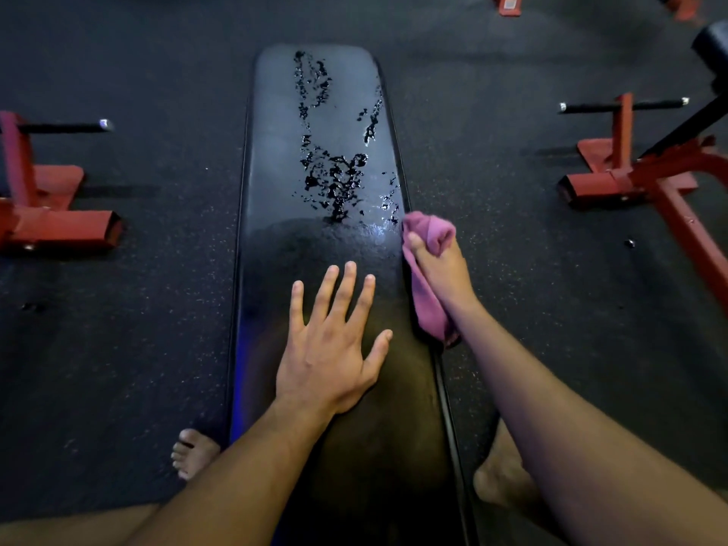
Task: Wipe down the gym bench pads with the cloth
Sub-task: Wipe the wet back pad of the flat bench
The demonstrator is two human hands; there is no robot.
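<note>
My left hand (331, 348) flat, fingers spread, pressing bench pad (275, 191). My right hand (441, 266) grips purple cloth (427, 230) at pad's right edge. Wet patches (335, 183) farther up pad.

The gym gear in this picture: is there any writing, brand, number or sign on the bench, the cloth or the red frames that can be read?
Red frame foot, top edge: a pale label, too small and blurred to read.
Bench pad: no text, only wet patches.
Purple cloth in the right hand: no text.
Other red frames: no text visible.
</note>
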